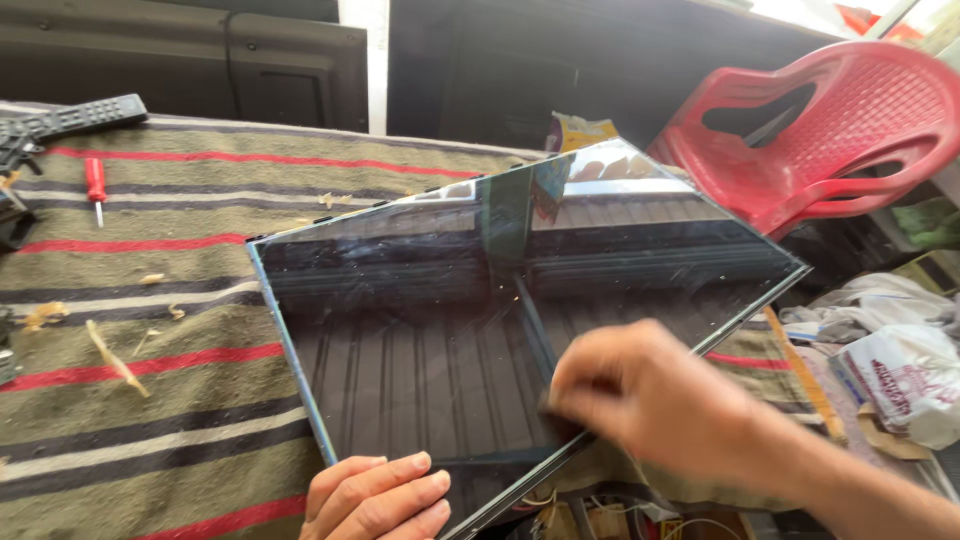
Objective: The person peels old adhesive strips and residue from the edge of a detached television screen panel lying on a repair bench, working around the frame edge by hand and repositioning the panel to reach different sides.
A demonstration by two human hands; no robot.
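A large dark glass panel (470,320) lies tilted on the striped blanket (150,330) covering the table, its near corner overhanging the edge. The left hand (378,497) steadies that corner from below, fingers pressed together and flat. The right hand (655,400) – blurred – rests on the glass near its lower edge, fingers curled around something small and dark I cannot make out. Faint streaks remain across the upper glass – any wiping looks unfinished. A red screwdriver (96,186) and a remote control (75,115) lie well apart.

Screwdriver (96,187) lies left of glass panel (500,310).
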